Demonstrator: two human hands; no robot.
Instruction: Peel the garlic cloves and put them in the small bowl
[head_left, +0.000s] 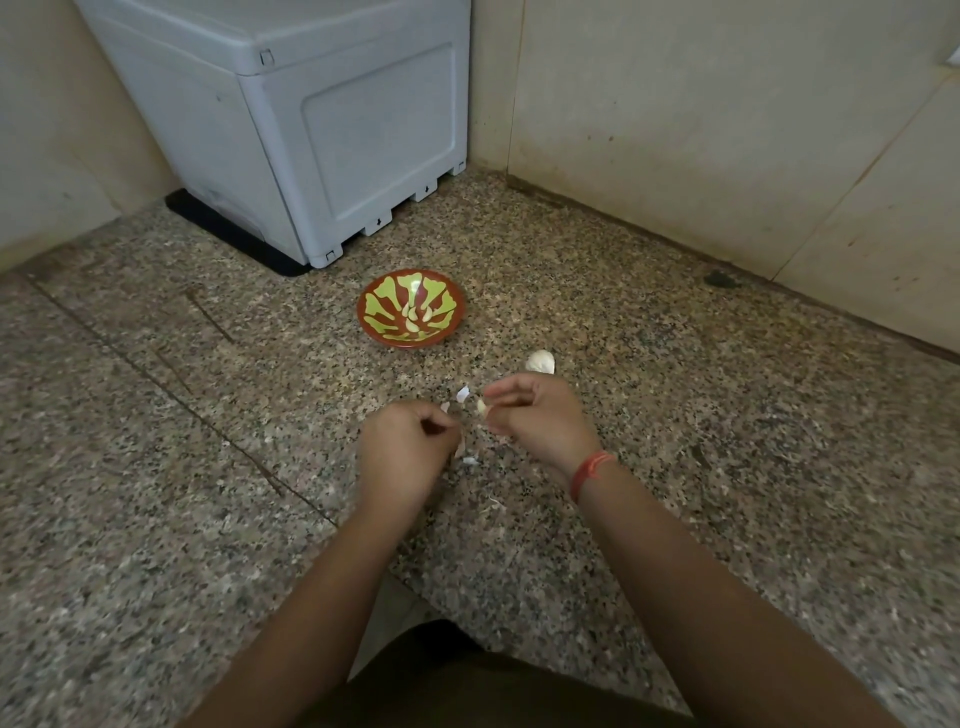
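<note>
Item in hand: 1 clove (482, 408), pale, pinched at the fingertips of the right hand (540, 421), held above the counter (208, 467) and short of the bowl (362, 312). It looks mostly bare, though blur prevents a firm finding.

Left hand (402, 452): fingers curled, thumb against forefinger, blurred. A white fleck shows at its knuckles; whether it is pinched there cannot be told.

Progress: several peeled cloves (413, 316) lie in the bowl's centre. A part bulb (541, 361) sits on the counter just beyond the right hand, so more cloves likely remain. Skin scraps (462, 393) lie between and under the 2 hands. Judged well begun, not finished.

Room: the bowl stands ahead of the hands, slightly left, with bare counter between; the path from clove to bowl looks unobstructed. A white box (337, 130) stands behind the bowl, near but apart. A wall (701, 130) closes the right and rear, well away from the work. The counter's near edge lies below the forearms, well back from the bowl and bulb.
</note>
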